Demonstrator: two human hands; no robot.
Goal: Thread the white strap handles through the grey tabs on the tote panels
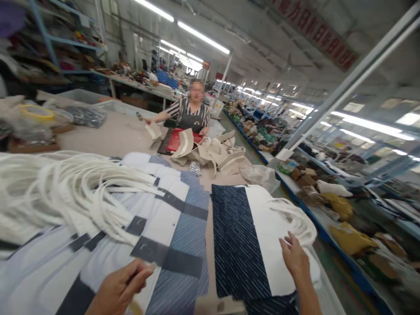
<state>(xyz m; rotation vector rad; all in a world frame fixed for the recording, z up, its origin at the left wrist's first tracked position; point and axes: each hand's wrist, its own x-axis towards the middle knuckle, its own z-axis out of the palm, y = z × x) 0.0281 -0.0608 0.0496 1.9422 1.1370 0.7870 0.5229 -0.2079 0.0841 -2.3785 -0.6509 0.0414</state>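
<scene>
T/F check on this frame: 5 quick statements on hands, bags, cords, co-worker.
1. The right hand rests on the white panel of the navy striped bag. True.
2. The left hand lies flat and open on the table. False: its fingers are curled, pinching something small over the fanned bags.
3. White cord handles lie piled at the left. True.
4. The co-worker across the table stands with both arms raised overhead. False: the arms are down at the table, by beige pieces.
5. A red sheet lies in front of the co-worker. True.
</scene>
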